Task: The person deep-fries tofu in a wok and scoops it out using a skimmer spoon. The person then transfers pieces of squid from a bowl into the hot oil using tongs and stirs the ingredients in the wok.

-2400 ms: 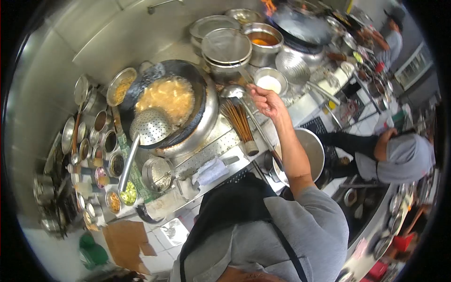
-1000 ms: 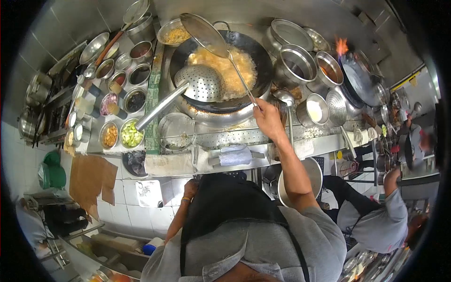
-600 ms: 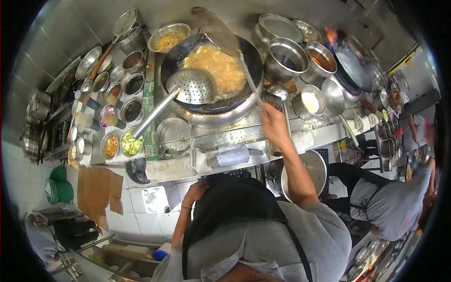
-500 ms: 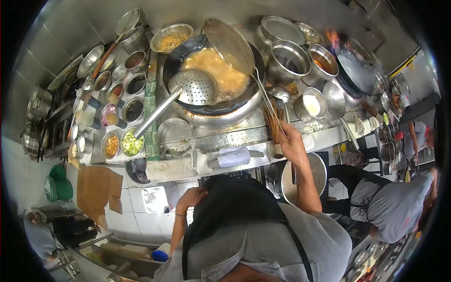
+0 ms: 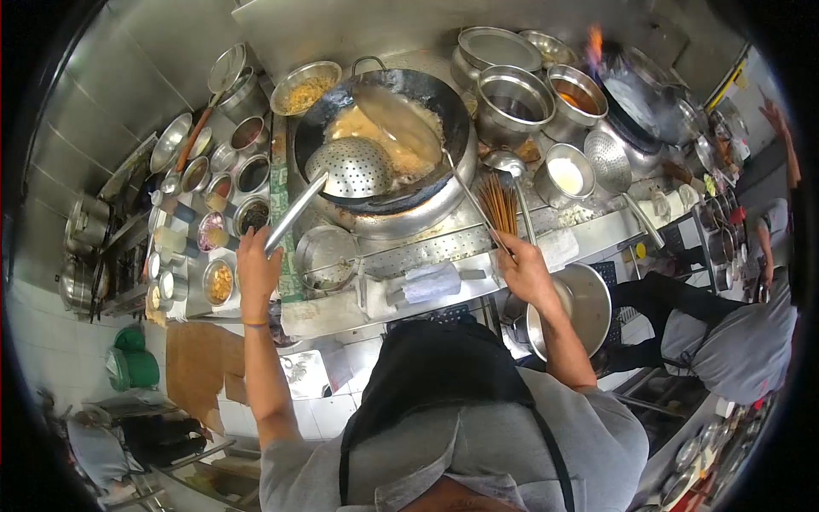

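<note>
My right hand (image 5: 525, 271): extended, clenching the mesh strainer (image 5: 397, 118), its mesh over the wok (image 5: 418, 79). My left hand (image 5: 258, 273): raised from apron (image 5: 435, 375) since earlier, left of wok, at perforated ladle handle (image 5: 294, 213); grip: cannot tell.

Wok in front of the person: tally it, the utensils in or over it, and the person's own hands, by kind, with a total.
Wok: 1
Perforated ladle: 1
Flat strainer, blurred: 1
Hands: 2 (left hand at the ladle's handle, right hand holding the strainer's)
Total: 5
</note>
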